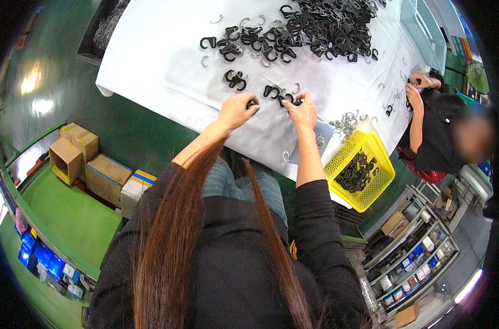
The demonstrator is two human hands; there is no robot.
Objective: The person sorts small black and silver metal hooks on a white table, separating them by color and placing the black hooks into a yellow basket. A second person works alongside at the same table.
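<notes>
My left hand (237,112) is closed around a small black hook, of which a dark bit shows at the fingertips. To its right, my right hand (303,113) pinches another black hook at the edge of a small cluster of black hooks (271,91) with metal wire parts. A second small cluster of black hooks (235,80) lies just beyond my left hand. Farther off, a large heap of black hooks (337,27) with shiny wire hooks covers the far side of the white-covered table (150,60).
Right of my right arm, a yellow basket (383,159) holds black hooks. Loose metal wire hooks (346,124) lie beside it. A co-worker (441,120) handles similar pieces at the right edge, near a light-blue basket (425,33). Cardboard boxes (108,178) stand at left.
</notes>
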